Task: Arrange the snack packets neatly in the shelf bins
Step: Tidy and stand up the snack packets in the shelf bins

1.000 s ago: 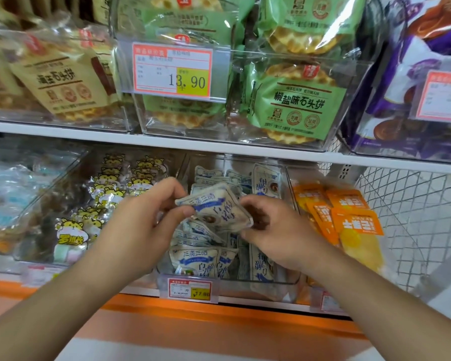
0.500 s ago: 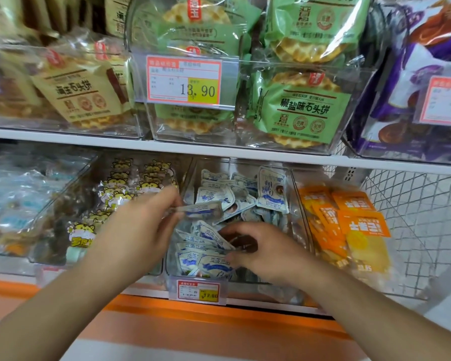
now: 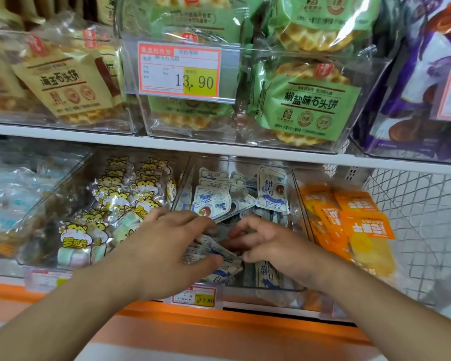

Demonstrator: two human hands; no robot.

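1. My left hand (image 3: 167, 246) and right hand (image 3: 274, 246) are both down in the clear middle bin (image 3: 298, 194) at the frame's centre.
2. My left fingers are pinched on a blue-and-white snack packet (image 3: 211, 246); my right fingers are curled among the packets, and I cannot tell whether they grip one.
3. More blue-and-white packets (image 3: 271, 190) lie jumbled behind my hands.

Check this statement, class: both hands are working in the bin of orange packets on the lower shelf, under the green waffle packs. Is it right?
Not quite. The head view shows the left hand and right hand in the bin of blue-and-white packets; the orange packets sit one bin to the right. The rest holds.
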